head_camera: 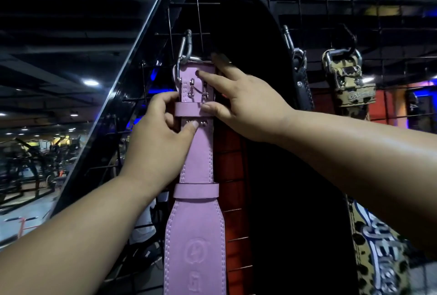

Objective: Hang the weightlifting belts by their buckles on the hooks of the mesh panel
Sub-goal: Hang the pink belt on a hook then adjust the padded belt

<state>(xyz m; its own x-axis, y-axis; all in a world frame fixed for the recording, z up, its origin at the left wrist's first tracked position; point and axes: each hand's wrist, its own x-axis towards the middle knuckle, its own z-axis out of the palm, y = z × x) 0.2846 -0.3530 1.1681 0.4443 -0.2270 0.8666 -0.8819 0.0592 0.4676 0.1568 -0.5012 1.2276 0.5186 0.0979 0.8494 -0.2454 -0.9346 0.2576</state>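
Head camera looks straight at the pink belt (197, 176) hanging down the black mesh panel (369, 18), its steel buckle (189, 58) up top beside a silver carabiner (185, 45). Left hand (156, 134) grasps the belt's left edge at the upper keeper loop (188, 109), thumb pressing the strap just below it, while right hand (238, 98) lies released, straight fingers spread on the strap. Alongside hang a black belt (272, 153) and, farther right, a leopard-print belt (350, 86) on its hook (350, 37).

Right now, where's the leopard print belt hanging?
In the head view, the leopard print belt hangs far right on the mesh panel, right of the black belt.
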